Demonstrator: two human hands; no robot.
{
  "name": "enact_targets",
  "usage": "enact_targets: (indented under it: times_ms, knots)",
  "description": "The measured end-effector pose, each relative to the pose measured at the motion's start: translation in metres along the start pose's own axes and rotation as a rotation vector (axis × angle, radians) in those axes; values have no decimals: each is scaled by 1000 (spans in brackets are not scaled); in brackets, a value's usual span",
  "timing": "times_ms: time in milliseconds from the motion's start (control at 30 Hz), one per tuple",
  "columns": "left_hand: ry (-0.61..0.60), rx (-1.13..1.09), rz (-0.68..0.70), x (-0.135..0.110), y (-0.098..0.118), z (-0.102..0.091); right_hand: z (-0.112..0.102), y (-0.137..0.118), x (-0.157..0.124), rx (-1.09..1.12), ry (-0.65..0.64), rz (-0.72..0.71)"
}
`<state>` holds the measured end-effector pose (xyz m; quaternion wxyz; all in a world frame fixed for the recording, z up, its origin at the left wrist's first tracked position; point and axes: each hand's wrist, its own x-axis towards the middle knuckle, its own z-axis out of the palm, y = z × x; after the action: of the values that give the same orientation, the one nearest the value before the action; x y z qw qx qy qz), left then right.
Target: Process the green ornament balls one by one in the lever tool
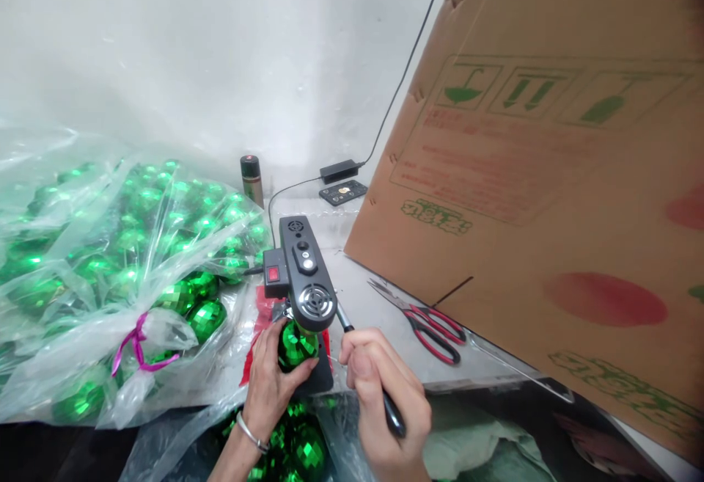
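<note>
My left hand (272, 375) is closed round a shiny green faceted ball (295, 346) and holds it under the head of a small black machine (303, 276) with a red switch on its side. My right hand (379, 394) is closed on the machine's black lever handle (393, 412), whose metal rod runs up to the machine. A silver bracelet sits on my left wrist.
A large clear plastic bag of green balls (110, 276), tied with a purple ribbon, lies at the left. More green balls (300, 449) sit in a bag below my hands. Red-handled scissors (426, 320) lie to the right, beside a leaning cardboard box (550, 210). A spray can (251, 180), power adapter (339, 170) and cable stand by the wall.
</note>
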<state>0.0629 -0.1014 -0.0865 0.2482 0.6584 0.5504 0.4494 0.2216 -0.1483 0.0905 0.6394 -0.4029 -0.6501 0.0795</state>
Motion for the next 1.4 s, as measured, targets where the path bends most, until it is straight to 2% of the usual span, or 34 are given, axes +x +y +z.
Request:
enact_targets:
  times_ms: [200,300,533,733,900,1167,1400]
  knots:
    - [34,49,76,-4,-8,9,1,-2,3,8,23,9]
    - [32,44,65,-6,-8,13,2,-3,5,6,31,14]
    - [-23,-151,-146,-8,2,22,2,-3,4,-12,31,7]
    - [-11,-211,-215,-5,5,23,5,19,-23,-6,55,-41]
    - [-2,-218,-196,-6,4,25,11,31,-41,12,127,7]
    - [20,-170,-155,-10,2,29,22,31,-41,-9,245,17]
    - [-3,-183,-178,-7,5,29,24,37,-46,-10,251,28]
